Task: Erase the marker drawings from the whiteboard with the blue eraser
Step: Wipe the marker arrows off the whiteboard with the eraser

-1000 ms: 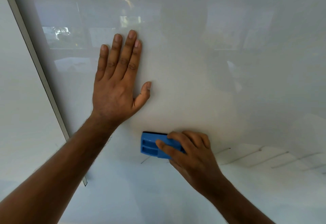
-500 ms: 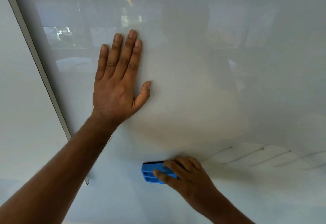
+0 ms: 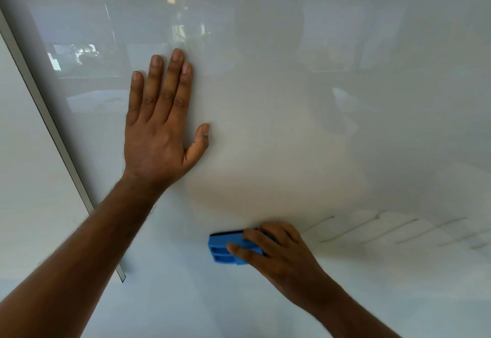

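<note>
The glossy whiteboard (image 3: 305, 130) fills the view. My left hand (image 3: 159, 130) lies flat on it at centre left, fingers together and pointing up, holding nothing. My right hand (image 3: 276, 252) grips the blue eraser (image 3: 225, 250) at lower centre and presses its dark felt side against the board. Faint grey marker strokes (image 3: 372, 231) slant across the board just right of that hand, fading toward the right edge.
The board's metal frame edge (image 3: 50, 125) runs diagonally down the left side and ends near my left forearm. Beyond it is a plain white wall (image 3: 24, 178). Ceiling lights and a room reflect in the upper board.
My right hand slid the eraser downward on the board, roughly a hand's width, then held near that level. My left hand stayed pressed flat in place.
</note>
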